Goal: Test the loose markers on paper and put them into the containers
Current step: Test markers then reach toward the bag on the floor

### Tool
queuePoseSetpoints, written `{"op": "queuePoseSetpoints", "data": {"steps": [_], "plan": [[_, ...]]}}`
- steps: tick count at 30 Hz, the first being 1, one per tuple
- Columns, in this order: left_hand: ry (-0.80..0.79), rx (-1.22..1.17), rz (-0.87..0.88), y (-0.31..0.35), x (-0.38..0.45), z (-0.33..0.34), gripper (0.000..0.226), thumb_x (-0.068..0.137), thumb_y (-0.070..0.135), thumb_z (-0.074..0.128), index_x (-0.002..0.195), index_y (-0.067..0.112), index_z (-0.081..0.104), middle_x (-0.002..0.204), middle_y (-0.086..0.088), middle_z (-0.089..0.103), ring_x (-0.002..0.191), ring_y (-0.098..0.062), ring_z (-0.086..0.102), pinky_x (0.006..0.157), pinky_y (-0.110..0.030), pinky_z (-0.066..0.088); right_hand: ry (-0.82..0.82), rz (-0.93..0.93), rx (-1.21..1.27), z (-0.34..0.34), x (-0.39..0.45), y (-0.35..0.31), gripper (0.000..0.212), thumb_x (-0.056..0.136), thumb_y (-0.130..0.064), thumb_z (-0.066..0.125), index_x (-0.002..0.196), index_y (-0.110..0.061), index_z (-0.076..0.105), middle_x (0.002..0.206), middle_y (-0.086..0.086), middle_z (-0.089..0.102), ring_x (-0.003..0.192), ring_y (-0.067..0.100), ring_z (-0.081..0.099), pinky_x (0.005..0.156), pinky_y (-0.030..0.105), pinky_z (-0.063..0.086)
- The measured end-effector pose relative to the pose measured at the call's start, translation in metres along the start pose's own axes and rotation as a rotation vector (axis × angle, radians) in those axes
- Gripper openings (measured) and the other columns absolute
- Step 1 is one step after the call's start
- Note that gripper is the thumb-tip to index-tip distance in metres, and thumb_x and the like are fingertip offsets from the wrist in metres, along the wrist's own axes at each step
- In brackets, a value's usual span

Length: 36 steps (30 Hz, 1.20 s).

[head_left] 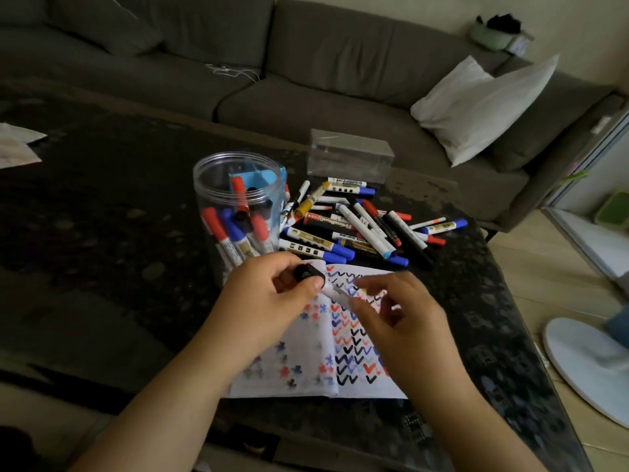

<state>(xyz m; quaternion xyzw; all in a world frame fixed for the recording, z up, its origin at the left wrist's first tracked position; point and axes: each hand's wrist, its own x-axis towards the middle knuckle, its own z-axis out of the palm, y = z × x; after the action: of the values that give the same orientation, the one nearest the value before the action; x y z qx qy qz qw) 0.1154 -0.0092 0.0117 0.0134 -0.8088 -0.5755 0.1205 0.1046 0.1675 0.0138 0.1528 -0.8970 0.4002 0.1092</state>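
Marker [335, 290] in hand is the thing to watch: its white barrel lies between your two hands just above the paper [343, 338], long axis slanting from upper left down to lower right, black cap end [308, 272] up by your left hand [269, 294]. Your left fingers are curled round that black end, thumb pressed beside it. Your right hand [405, 321] is blurred; its fingers look curled toward the barrel's lower end, but you cannot tell whether they pinch it. The clear jar [238, 212], already holding several tested markers, stands just beyond your left hand, so that hand looks the nearer one for dropping this marker in. The loose pile [357, 223] lies beyond the paper, ahead of your right hand. The clear box [350, 155] sits farther back, behind the pile.
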Motion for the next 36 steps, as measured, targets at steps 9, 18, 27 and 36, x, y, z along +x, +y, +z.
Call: {"op": "queuePoseSetpoints", "data": {"steps": [9, 18, 27, 36], "plan": [[0.225, 0.04, 0.072, 0.005, -0.001, -0.022, 0.012, 0.078, 0.034, 0.065, 0.086, 0.025, 0.063, 0.077, 0.009, 0.061, 0.076, -0.003, 0.057, 0.064, -0.013, 0.046, -0.085, -0.15, 0.036, 0.019, 0.041, -0.042, 0.006, 0.088, -0.025, 0.064, 0.092, -0.024, 0.061, 0.072, -0.006, 0.062, 0.067, 0.002, 0.057, 0.058, 0.014, 0.043], [0.313, 0.069, 0.035, -0.004, 0.007, -0.035, 0.016, 0.086, 0.028, 0.06, 0.087, 0.04, 0.049, 0.094, 0.014, 0.058, 0.084, 0.005, 0.055, 0.065, -0.006, 0.042, 0.165, -0.25, 0.389, 0.006, 0.106, -0.101, 0.007, 0.098, -0.024, 0.046, 0.095, -0.03, 0.043, 0.084, -0.008, 0.068, 0.076, 0.001, 0.067, 0.072, 0.022, 0.054], [0.252, 0.203, -0.028, -0.013, 0.008, -0.03, 0.028, 0.087, 0.026, 0.061, 0.112, 0.03, 0.049, 0.108, 0.013, 0.055, 0.094, -0.004, 0.055, 0.066, -0.007, 0.04, -0.081, -0.236, -0.109, 0.06, 0.136, -0.093, 0.023, 0.093, -0.031, 0.055, 0.101, -0.012, 0.065, 0.099, 0.0, 0.042, 0.097, 0.016, 0.045, 0.078, 0.016, 0.032], [0.181, 0.255, -0.001, -0.017, 0.011, -0.012, 0.014, 0.086, 0.023, 0.061, 0.096, 0.03, 0.053, 0.094, 0.009, 0.061, 0.088, -0.006, 0.058, 0.065, -0.01, 0.038, -0.296, -0.152, -0.278, 0.055, 0.146, -0.096, 0.037, 0.092, -0.04, 0.054, 0.12, -0.017, 0.062, 0.126, 0.008, 0.038, 0.12, 0.027, 0.038, 0.101, 0.033, 0.034]]}}
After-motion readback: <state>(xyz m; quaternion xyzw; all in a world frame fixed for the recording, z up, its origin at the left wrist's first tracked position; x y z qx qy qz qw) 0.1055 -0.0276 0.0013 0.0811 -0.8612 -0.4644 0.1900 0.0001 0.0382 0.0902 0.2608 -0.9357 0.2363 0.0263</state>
